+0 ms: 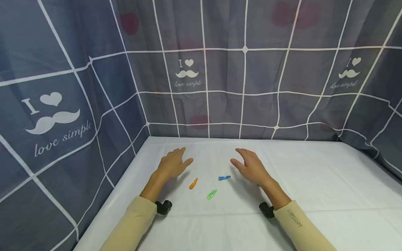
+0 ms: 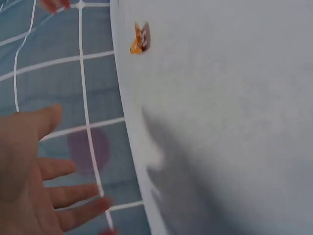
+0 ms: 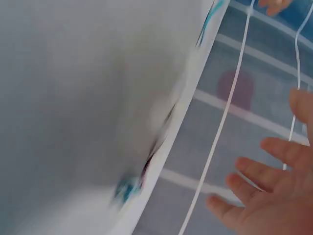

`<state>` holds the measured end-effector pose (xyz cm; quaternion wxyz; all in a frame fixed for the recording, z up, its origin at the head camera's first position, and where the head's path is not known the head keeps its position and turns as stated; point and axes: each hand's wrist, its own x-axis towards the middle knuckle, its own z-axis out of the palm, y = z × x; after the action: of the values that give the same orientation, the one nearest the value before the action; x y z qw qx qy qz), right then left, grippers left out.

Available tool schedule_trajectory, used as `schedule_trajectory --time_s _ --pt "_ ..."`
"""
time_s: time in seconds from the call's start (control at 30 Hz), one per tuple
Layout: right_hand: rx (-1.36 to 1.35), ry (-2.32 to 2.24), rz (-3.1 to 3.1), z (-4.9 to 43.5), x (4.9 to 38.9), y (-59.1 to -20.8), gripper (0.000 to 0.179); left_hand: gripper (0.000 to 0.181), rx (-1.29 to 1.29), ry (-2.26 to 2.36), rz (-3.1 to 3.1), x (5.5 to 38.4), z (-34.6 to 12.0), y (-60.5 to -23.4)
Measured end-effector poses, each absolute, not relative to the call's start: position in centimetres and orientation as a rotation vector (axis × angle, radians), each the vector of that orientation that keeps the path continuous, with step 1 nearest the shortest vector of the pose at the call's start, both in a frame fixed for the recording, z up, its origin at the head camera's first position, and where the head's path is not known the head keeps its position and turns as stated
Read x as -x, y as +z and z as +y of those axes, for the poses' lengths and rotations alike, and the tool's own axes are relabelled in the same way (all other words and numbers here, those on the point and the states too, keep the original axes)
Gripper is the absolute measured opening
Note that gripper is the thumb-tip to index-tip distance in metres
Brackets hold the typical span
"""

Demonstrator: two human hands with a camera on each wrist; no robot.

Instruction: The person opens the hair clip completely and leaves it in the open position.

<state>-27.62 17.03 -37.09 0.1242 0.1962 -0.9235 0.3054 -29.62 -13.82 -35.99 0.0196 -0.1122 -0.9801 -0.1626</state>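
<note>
Three small snap hair clips lie apart from each other on the white tabletop. The orange hair clip (image 1: 193, 183) is nearest my left hand (image 1: 172, 163); it also shows, slightly blurred, as the orange clip (image 2: 139, 40) in the left wrist view. Closer to my right hand (image 1: 252, 168) is the blue hair clip (image 1: 224, 177). Between the forearms lies the green hair clip (image 1: 211, 194). Both hands hover above the cloth with fingers extended and hold nothing. In the right wrist view a blurred teal shape (image 3: 126, 190) cannot be told clearly.
A white cloth (image 1: 314, 181) covers the table. Dark grey-blue curtains (image 1: 226, 69) with white grid lines stand along the back, left and right. Black wrist cameras (image 1: 164, 207) sit at both cuffs of the beige sleeves (image 1: 133, 223).
</note>
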Motion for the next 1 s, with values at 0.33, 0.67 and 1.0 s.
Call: schedule_trajectory --time_s 0.33,0.67,1.0 --pt "-0.737 1.612 -2.713 11.7 27.7 -35.5 0.027 0.041 0.418 -0.937 -3.017 27.2 -13.0 -35.5" --pt "-0.755 1.867 -2.714 9.1 26.9 -36.5 0.029 0.032 0.513 -1.108 -3.076 24.6 -13.8 -36.9" --pt "-0.813 1.891 -2.764 7.1 26.8 -38.0 0.026 0.029 0.561 -1.064 -3.117 24.0 -13.9 -37.4"
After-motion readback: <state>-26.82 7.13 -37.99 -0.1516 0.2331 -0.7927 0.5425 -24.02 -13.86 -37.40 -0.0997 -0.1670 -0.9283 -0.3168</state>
